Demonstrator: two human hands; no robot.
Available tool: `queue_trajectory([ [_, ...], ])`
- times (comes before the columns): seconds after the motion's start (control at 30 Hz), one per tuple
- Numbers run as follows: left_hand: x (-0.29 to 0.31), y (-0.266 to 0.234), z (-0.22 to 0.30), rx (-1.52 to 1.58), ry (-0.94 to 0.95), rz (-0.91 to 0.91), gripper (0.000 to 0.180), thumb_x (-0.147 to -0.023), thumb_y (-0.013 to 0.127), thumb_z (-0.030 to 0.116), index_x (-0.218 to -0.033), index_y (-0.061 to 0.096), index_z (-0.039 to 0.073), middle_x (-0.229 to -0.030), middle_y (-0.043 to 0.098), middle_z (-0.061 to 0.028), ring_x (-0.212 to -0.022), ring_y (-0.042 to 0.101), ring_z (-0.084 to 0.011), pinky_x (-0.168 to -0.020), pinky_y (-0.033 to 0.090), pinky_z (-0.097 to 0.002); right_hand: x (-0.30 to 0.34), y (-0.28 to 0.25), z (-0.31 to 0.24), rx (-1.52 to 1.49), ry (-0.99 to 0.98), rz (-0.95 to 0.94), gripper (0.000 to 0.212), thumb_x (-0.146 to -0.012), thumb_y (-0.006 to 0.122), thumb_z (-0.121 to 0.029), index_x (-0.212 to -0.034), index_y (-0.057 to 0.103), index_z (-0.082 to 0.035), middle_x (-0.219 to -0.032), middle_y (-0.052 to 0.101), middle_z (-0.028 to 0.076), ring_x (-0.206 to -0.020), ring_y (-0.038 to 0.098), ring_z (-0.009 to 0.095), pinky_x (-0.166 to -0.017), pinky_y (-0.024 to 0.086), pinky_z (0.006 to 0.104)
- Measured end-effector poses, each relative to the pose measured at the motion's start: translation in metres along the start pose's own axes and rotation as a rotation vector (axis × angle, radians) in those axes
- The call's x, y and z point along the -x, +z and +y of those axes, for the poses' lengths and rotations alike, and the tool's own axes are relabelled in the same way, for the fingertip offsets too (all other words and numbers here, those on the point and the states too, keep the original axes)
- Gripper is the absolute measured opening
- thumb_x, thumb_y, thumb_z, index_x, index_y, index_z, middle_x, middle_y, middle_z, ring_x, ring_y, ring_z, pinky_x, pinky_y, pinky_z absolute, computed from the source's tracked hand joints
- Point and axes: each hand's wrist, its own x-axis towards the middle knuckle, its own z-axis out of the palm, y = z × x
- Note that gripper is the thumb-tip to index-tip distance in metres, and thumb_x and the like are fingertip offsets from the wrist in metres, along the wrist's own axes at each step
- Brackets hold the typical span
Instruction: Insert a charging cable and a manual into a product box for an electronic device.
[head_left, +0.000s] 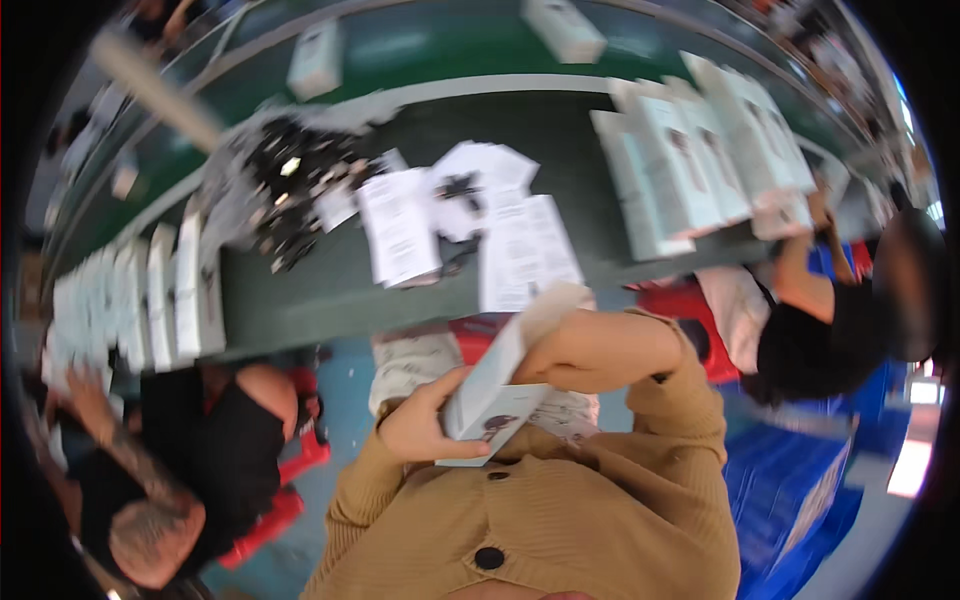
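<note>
A pale white-and-blue carton (496,392) with a small product picture is tilted in front of my chest, its top flap raised. My left hand (420,424) is closed around its lower side, thumb across the printed face. My right hand (548,352) reaches to the carton's open end; its fingers are hidden by the flap and the carton wall, so what they hold does not show. Just beyond, on the dark green table (300,305), lie printed white leaflets (402,225) and a heap of small black parts (290,170) in clear plastic.
Upright cartons stand in a row (165,300) at the left and a group (690,160) at the right. More cartons (565,30) lie on the green belt behind. Co-workers sit on both sides, with blue crates (785,480) at the right.
</note>
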Motion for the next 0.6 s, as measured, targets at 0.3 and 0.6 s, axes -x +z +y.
queue_trajectory([
  [0.3, 0.039, -0.003, -0.039, 0.298, 0.1, 0.34, 0.089, -0.067, 0.083, 0.015, -0.138, 0.033, -0.001, -0.129, 0.049, -0.0088, -0.12, 0.046, -0.0186, -0.102, 0.034, -0.0316, -0.05, -0.022, -0.015, -0.154, 0.048, 0.516, 0.025, -0.081, 0.063, -0.007, -0.105, 0.065, -0.002, -0.094, 0.066, 0.014, -0.059, 0.06, 0.018, -0.054, 0.047, 0.0268],
  [0.6, 0.06, -0.017, -0.052, 0.285, 0.166, 0.533, 0.088, -0.063, 0.086, 0.015, -0.134, 0.037, 0.0, -0.129, 0.048, -0.0087, -0.123, 0.043, -0.0191, -0.105, 0.03, -0.0324, -0.116, -0.052, 0.052, 0.544, 0.238, 0.806, 0.031, -0.078, 0.068, -0.016, -0.106, 0.064, -0.006, -0.095, 0.061, 0.016, -0.083, 0.06, 0.031, -0.071, 0.049, 0.0361],
])
